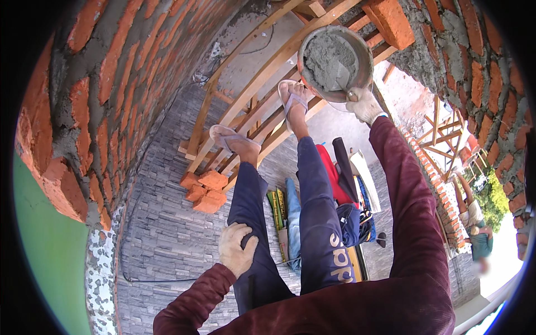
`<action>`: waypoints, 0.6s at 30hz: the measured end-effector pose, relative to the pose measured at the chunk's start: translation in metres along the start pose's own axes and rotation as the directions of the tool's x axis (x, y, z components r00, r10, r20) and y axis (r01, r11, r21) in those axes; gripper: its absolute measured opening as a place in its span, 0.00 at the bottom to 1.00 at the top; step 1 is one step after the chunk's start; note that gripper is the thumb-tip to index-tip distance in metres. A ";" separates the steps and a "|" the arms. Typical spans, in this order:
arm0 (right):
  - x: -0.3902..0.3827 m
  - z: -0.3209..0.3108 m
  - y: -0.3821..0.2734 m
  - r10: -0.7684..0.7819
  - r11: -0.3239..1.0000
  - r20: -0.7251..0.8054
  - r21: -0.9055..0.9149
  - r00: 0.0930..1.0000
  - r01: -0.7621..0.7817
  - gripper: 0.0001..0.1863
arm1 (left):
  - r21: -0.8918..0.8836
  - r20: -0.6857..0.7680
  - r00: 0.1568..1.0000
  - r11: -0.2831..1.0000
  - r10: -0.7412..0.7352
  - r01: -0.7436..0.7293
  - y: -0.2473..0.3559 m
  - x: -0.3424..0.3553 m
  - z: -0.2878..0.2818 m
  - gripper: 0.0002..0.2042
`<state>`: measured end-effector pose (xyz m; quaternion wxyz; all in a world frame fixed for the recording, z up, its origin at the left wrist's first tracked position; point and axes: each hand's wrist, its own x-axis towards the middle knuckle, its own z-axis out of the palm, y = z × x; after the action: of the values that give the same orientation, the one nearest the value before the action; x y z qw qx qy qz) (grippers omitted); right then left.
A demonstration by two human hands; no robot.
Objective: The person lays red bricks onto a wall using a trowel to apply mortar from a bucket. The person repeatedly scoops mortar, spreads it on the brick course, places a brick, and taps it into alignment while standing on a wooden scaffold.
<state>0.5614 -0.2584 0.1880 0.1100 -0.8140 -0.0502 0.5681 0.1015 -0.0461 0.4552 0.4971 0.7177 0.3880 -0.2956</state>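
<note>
My right hand (365, 105), in a pale work glove, is closed round the handle of a trowel (341, 79). The trowel's blade sits in wet grey mortar (326, 53) inside a round bucket (365, 58). That bucket stands on the wooden scaffold, beside my right foot. My left hand (237, 249), gloved too, lies over my left leg near the knee, fingers spread and holding nothing. Both feet, in pale flip-flops (228, 138), are on the scaffold's wooden planks (268, 131).
Brick walls rise at left (120, 72) and right (477, 84). A loose brick (389, 23) lies beyond the bucket. Below are stacked bricks (206, 192), clothes and bags (335, 176) on grey paving (167, 223). Another person (477, 223) is at far right.
</note>
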 end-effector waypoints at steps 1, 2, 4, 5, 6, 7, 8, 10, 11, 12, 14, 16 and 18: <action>-0.002 -0.003 0.004 -0.007 1.000 0.000 0.012 1.000 0.007 0.06 | 0.004 0.002 1.000 1.000 0.002 -0.002 -0.001 0.001 -0.001 0.14; -0.004 -0.006 0.008 -0.015 1.000 -0.002 0.023 1.000 0.015 0.06 | 0.007 0.003 1.000 1.000 0.006 -0.006 -0.001 0.001 -0.002 0.14; -0.011 -0.012 0.010 -0.003 1.000 -0.012 0.011 1.000 0.003 0.09 | 0.012 -0.011 1.000 1.000 0.016 -0.016 -0.003 0.001 0.000 0.14; -0.021 -0.014 0.005 0.004 1.000 -0.013 0.007 1.000 -0.004 0.09 | 0.017 -0.020 1.000 1.000 0.019 -0.019 -0.003 -0.001 -0.001 0.14; -0.031 -0.017 0.000 0.009 1.000 -0.015 0.003 1.000 -0.009 0.09 | 0.021 -0.033 0.999 1.000 0.024 -0.023 -0.002 -0.003 -0.002 0.14; -0.045 -0.023 -0.006 -0.007 0.999 -0.026 -0.044 1.000 0.006 0.10 | 0.004 -0.036 0.999 1.000 0.024 -0.024 -0.004 -0.005 -0.002 0.14; -0.054 -0.031 0.010 -0.146 0.979 -0.079 -0.153 0.986 0.133 0.11 | -0.020 -0.041 0.998 0.999 0.038 -0.038 -0.005 -0.003 -0.001 0.14; -0.085 -0.036 -0.009 -0.221 0.949 -0.068 -0.244 0.973 0.199 0.12 | -0.056 -0.086 0.995 0.997 0.041 -0.045 -0.004 -0.006 0.005 0.14; -0.107 -0.039 -0.026 -0.248 0.930 -0.058 -0.294 0.967 0.221 0.12 | -0.071 -0.116 0.992 0.996 0.040 -0.048 -0.004 -0.009 0.008 0.14; -0.131 -0.043 -0.049 -0.282 0.906 -0.045 -0.341 0.958 0.250 0.13 | -0.083 -0.153 0.988 0.995 0.035 -0.048 -0.005 -0.012 0.011 0.14; -0.184 -0.046 -0.117 -0.242 0.897 0.030 -0.374 0.970 0.235 0.14 | -0.100 -0.237 0.971 0.995 -0.002 -0.023 -0.004 -0.017 0.023 0.14; -0.224 -0.047 -0.167 -0.256 0.834 0.145 -0.467 0.956 0.294 0.15 | -0.134 -0.321 0.947 0.988 0.026 -0.072 -0.006 -0.019 0.029 0.14; -0.261 -0.034 -0.232 -0.251 0.822 0.235 -0.460 0.939 0.335 0.16 | -0.150 -0.260 0.963 0.988 -0.067 0.029 -0.005 -0.027 0.029 0.17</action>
<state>0.5123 -0.0916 0.4926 -0.0199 -0.7476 -0.3271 0.5776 0.0821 -0.0801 0.4653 0.4844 0.7030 0.4885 -0.1804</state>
